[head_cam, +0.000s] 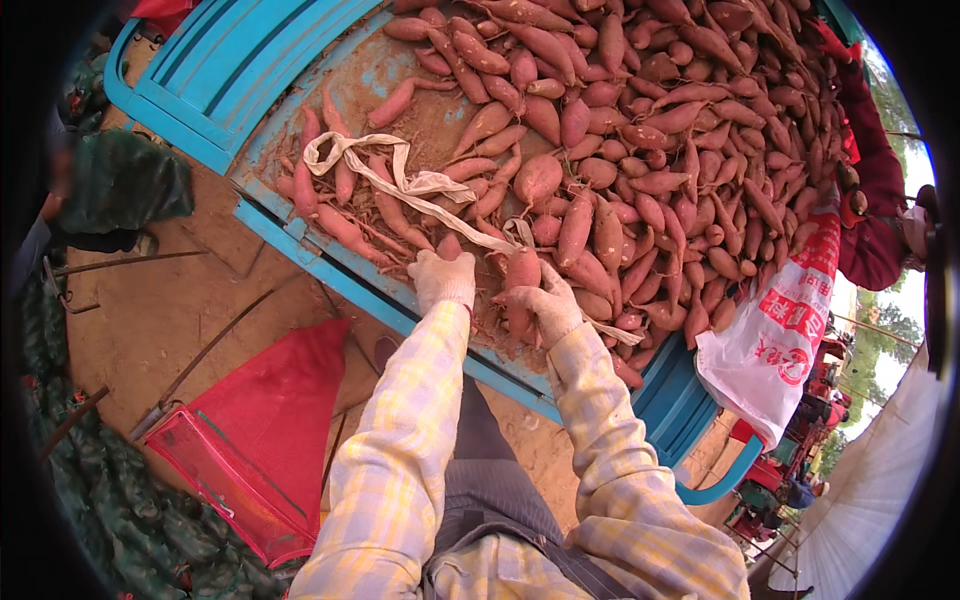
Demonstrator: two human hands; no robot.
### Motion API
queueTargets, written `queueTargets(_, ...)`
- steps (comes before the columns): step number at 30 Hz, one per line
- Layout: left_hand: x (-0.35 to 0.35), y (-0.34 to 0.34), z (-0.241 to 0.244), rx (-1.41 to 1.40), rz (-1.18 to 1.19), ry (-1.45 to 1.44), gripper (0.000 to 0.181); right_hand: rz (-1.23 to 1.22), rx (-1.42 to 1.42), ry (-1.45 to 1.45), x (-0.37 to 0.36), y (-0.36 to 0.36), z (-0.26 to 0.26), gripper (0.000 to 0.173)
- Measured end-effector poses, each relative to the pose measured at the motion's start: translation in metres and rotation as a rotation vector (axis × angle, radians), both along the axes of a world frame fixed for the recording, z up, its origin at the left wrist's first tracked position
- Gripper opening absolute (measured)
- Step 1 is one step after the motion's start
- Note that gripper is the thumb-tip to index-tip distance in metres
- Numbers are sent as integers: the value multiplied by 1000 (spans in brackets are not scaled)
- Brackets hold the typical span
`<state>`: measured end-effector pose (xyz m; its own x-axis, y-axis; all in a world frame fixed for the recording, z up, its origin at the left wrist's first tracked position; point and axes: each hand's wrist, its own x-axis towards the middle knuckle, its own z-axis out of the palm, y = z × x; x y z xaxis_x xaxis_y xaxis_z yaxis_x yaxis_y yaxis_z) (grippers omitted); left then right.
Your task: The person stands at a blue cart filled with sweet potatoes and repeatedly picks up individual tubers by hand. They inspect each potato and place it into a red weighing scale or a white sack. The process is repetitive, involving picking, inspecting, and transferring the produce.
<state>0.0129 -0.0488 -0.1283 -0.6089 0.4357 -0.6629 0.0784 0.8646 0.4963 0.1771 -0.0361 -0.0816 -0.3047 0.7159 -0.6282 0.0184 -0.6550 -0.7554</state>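
Both my hands wear pale knit gloves and work low over the front edge of a blue truck bed [390, 60]. My left hand [442, 281] is closed around a sweet potato [449, 246], whose tip shows above the fingers. In my right hand [551, 304] is a larger reddish sweet potato [523, 274], gripped between thumb and fingers. A long cream cloth strip [435, 210] lies across the roots and passes behind that one. Several loose sweet potatoes [349, 229] with thin rootlets lie left of my hands. A big heap of sweet potatoes [645, 150] spreads beyond and to the right.
A white sack [772, 337] with red print hangs over the right side. Behind it, another person in a dark red sleeve [874, 165] handles sweet potatoes. A red mesh bag [255, 435] is at lower left, near dark green filled sacks [135, 502]. A blue side panel [217, 82] angles out at upper left.
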Motion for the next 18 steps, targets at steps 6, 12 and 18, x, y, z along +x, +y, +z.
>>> queueTargets(6,-18,-72,-2,732,397,-1139,40,-299,-431,429,22,-11,-31,65)
queueTargets(12,-30,-153,48,797,591,-1376,81,363,349,-310,-51,-85,11,69)
queueTargets(18,-73,-223,125,988,686,-1083,84,525,576,-218,-97,-116,66,65)
